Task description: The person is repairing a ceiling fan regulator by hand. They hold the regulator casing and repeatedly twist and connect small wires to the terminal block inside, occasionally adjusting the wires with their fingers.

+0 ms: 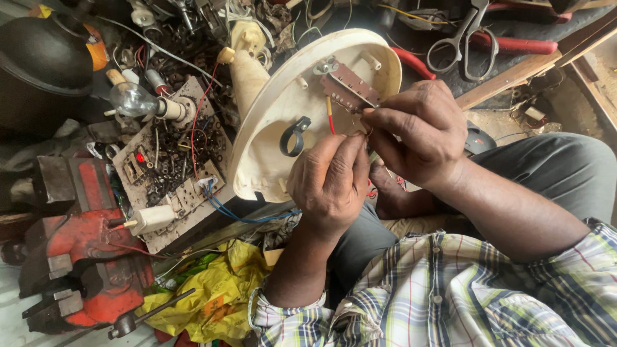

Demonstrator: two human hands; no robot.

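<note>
My fingers (360, 138) of both hands pinch a thin wire end at the brown terminal strip (347, 90) inside the cream housing (270, 122) propped on my lap. One slip could snap the strand or tip the housing onto the cluttered table (173, 160).

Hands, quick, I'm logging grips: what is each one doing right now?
Left hand: fingers pinched shut on a thin wire.
Right hand: pinched on the same wire, by the circuit board.

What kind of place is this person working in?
Probably a small electrical repair workshop: a red metal bench vise, a clear glass light bulb beside a board strewn with small metal parts, and grey steel scissors crowd the bench.
</note>
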